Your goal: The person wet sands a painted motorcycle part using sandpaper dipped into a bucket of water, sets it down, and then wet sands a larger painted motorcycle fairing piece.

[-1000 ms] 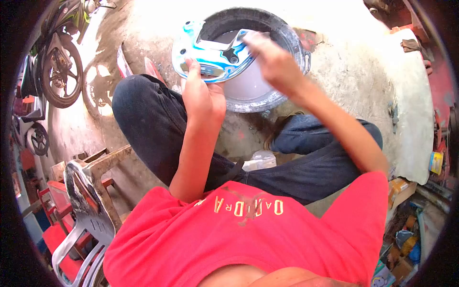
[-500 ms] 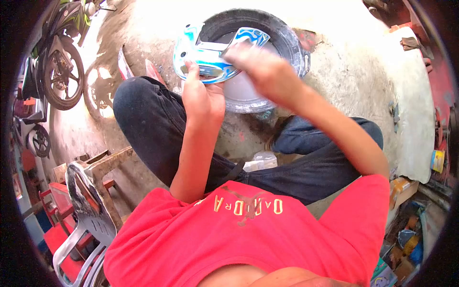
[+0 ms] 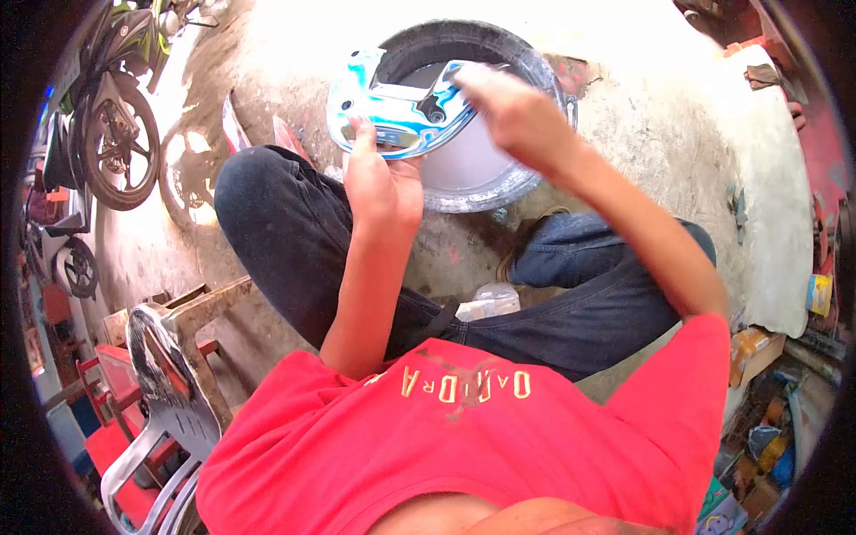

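Note:
A curved blue, white and silver panel (image 3: 401,111) with round holes hangs over a dark round basin (image 3: 535,67) of greyish liquid. My left hand (image 3: 379,174) grips the panel's near edge from below, its thumb lying on the top surface. At the panel's right end is my right hand (image 3: 508,111), its fingers bent together against the surface and somewhat blurred. Whatever those fingers may hold is too small and smeared to make out.
Motorcycle wheels (image 3: 120,143) stand at the left. Red and white pointed pieces (image 3: 234,125) lie beside my knee. A grey plastic chair (image 3: 174,419) is at the lower left. A small white object (image 3: 489,303) sits between my legs, and boxes (image 3: 753,352) are at the right.
My right hand moved left across the panel, then back to its right end. My left hand keeps its grip on the near edge.

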`<move>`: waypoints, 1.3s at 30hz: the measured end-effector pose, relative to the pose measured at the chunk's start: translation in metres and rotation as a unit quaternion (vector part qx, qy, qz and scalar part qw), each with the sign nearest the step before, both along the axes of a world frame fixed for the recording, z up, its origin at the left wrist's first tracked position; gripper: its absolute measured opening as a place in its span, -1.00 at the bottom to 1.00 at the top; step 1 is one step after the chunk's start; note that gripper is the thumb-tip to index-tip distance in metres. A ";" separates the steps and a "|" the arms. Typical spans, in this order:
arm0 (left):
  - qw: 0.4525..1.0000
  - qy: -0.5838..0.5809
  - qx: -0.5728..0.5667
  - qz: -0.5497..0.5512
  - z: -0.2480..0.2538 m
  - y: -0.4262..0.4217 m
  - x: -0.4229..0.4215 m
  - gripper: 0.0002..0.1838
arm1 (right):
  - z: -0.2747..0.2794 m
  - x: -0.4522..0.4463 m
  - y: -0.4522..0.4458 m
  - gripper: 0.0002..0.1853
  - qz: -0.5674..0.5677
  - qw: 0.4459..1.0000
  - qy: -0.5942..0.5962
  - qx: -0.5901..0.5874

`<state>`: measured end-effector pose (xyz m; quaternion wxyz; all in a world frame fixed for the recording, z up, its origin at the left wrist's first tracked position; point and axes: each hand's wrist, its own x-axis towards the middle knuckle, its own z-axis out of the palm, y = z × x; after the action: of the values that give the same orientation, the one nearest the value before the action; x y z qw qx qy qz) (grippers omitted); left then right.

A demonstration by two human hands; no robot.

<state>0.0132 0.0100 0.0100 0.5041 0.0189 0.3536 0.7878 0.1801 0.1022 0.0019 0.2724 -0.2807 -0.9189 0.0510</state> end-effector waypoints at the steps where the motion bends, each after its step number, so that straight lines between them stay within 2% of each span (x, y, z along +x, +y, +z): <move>1: 1.000 0.011 0.001 0.005 -0.002 0.000 -0.001 -0.64 | 0.001 -0.008 -0.018 -0.62 0.042 0.999 0.011 0.000; 4: 1.000 0.020 -0.006 -0.008 0.003 -0.003 -0.002 -0.64 | 0.019 -0.017 -0.050 -0.58 0.124 0.991 0.025 0.039; 6: 1.000 0.015 -0.012 -0.008 0.008 -0.005 0.001 -0.64 | 0.002 -0.004 -0.015 -0.58 0.074 0.996 0.029 0.026; 7: 1.000 0.013 -0.014 -0.001 0.009 -0.005 0.004 -0.64 | 0.000 0.006 0.001 -0.59 0.022 1.000 0.004 -0.019; 8: 1.000 0.010 -0.016 0.006 0.010 -0.005 0.006 -0.64 | 0.010 0.008 0.008 -0.58 -0.049 0.988 -0.016 -0.147; 10: 1.000 0.011 0.005 -0.005 0.004 -0.002 0.002 -0.64 | 0.008 0.005 -0.001 -0.56 0.002 0.999 -0.002 -0.032; 13: 0.999 0.002 0.012 -0.038 -0.014 -0.003 -0.008 -0.63 | 0.017 -0.018 -0.051 -0.55 0.108 0.994 0.011 0.020; 16: 1.000 -0.003 0.007 -0.029 -0.006 -0.005 -0.003 -0.62 | 0.018 -0.006 -0.030 -0.55 0.100 0.995 0.015 0.011; 18: 1.000 -0.004 0.010 -0.017 -0.003 -0.005 0.000 -0.62 | 0.014 0.004 -0.001 -0.61 0.020 0.996 0.032 -0.076; 20: 1.000 -0.002 0.019 -0.021 -0.006 -0.004 0.002 -0.62 | 0.005 0.007 0.002 -0.61 0.001 0.997 0.010 -0.077; 22: 0.999 0.002 0.021 -0.032 -0.007 -0.003 0.000 -0.62 | 0.010 -0.006 -0.038 -0.59 0.061 0.998 0.011 -0.011; 24: 0.999 0.003 0.012 -0.033 -0.006 -0.003 -0.002 -0.62 | 0.021 -0.013 -0.065 -0.56 0.111 0.994 0.003 0.002; 26: 1.000 -0.007 -0.002 -0.025 -0.003 -0.003 0.000 -0.62 | 0.021 -0.002 -0.042 -0.59 0.101 0.995 -0.001 0.015; 29: 1.000 0.008 0.000 -0.010 -0.002 -0.006 0.003 -0.61 | 0.020 0.015 0.002 -0.60 -0.033 0.989 -0.001 -0.145; 32: 0.999 0.031 0.013 -0.010 0.003 -0.004 0.004 -0.61 | 0.012 0.000 -0.029 -0.58 0.061 0.998 0.002 -0.011; 34: 0.999 0.032 0.018 -0.020 0.001 -0.006 -0.001 -0.61 | 0.022 -0.012 -0.062 -0.54 0.111 0.994 0.000 0.011; 36: 0.999 0.010 0.028 -0.040 -0.006 -0.006 -0.005 -0.61 | 0.021 -0.005 -0.043 -0.55 0.114 0.993 0.010 0.022; 39: 1.000 0.021 -0.010 0.001 0.017 -0.009 0.008 -0.62 | 0.021 0.008 0.002 -0.59 -0.015 0.995 0.001 -0.103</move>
<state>0.0214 0.0011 0.0271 0.4960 0.0302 0.3723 0.7839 0.1885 0.1042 0.0233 0.2439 -0.3206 -0.9042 0.1416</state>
